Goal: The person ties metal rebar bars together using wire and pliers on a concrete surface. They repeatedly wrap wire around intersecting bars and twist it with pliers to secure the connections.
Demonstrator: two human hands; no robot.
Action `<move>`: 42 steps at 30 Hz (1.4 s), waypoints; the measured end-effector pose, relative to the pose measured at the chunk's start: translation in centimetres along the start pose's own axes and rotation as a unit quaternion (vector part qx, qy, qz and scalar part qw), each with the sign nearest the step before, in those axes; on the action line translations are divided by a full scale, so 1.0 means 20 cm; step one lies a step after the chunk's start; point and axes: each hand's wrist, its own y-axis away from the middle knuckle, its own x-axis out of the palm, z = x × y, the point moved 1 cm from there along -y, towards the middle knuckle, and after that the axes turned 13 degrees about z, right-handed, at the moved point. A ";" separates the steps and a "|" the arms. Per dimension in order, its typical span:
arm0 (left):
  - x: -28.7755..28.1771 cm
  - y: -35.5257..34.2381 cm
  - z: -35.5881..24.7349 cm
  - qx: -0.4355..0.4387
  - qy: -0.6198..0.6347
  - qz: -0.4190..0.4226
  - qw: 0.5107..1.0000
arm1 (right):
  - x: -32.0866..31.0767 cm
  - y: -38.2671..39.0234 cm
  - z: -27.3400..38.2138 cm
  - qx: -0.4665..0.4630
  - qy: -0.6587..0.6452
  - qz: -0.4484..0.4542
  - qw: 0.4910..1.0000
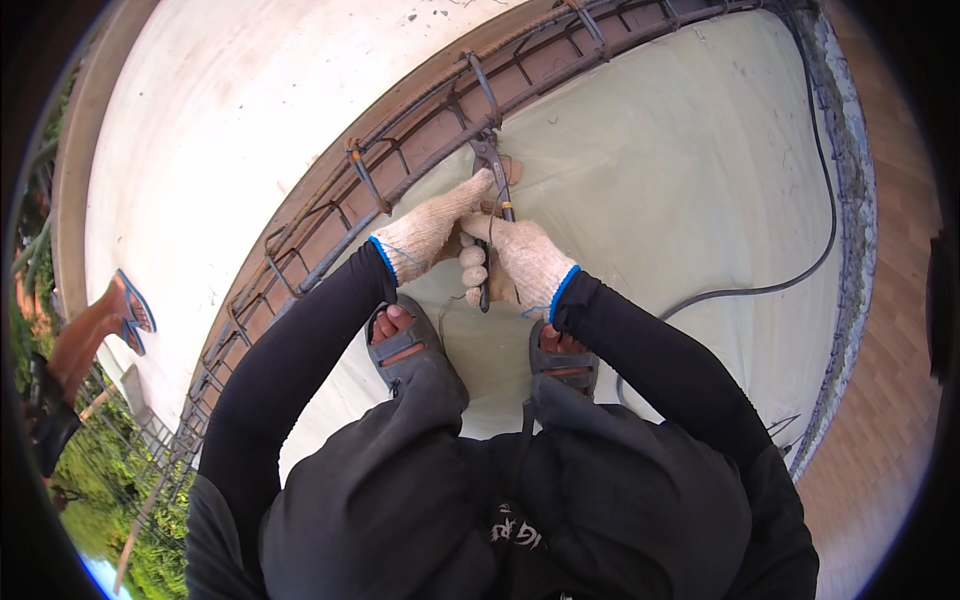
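Both my hands wear cream knitted gloves with blue cuffs and meet in front of my feet. Dark pincers (487, 152) are held in my right hand (525, 255), its fingers curled round a handle. Their jaws reach the near bar of the rebar cage (395, 190). My left hand (430, 228) is closed beside the pincers, its fingertips against them; what it pinches is partly hidden. A thin dark wire (443, 335) hangs below the hands toward my left foot.
Pale sheeting (650, 180) lies under my sandalled feet. A black cable (755, 291) curves over it at right, inside a rough concrete edge (852, 200). Beyond the cage is a whitish slab (250, 110), where another person's sandalled foot (138, 310) stands at left.
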 end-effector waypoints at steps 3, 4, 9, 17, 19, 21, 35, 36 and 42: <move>0.09 -0.09 0.00 0.084 0.190 -0.007 0.978 | 0.01 0.00 -0.01 -0.001 -0.035 0.016 0.999; 0.10 -0.10 -0.01 0.099 0.231 0.004 0.968 | 0.00 -0.01 -0.01 0.000 -0.047 0.026 0.999; -0.10 -0.24 0.03 0.048 0.262 0.126 0.956 | -0.01 -0.04 -0.06 -0.035 -0.053 0.075 0.995; 0.02 -0.23 -0.10 -0.024 0.083 -0.036 0.996 | -0.07 -0.05 -0.10 -0.048 -0.139 0.183 0.972; 0.05 -0.17 -0.17 -0.052 0.043 -0.042 0.997 | 0.03 0.03 -0.07 -0.028 0.012 0.066 0.997; 0.03 -0.17 -0.15 -0.029 -0.018 -0.049 0.998 | 0.15 0.14 -0.02 0.030 0.239 -0.087 0.967; 0.07 -0.22 -0.10 -0.049 -0.212 -0.153 0.964 | 0.08 0.05 -0.18 -0.119 0.180 -0.111 0.970; 0.04 -0.24 -0.11 -0.045 -0.305 -0.144 0.940 | 0.06 0.07 -0.17 -0.113 0.145 -0.070 0.981; 0.12 -0.19 -0.12 -0.054 -0.163 -0.123 0.977 | -0.08 0.07 -0.18 -0.081 -0.082 0.116 0.987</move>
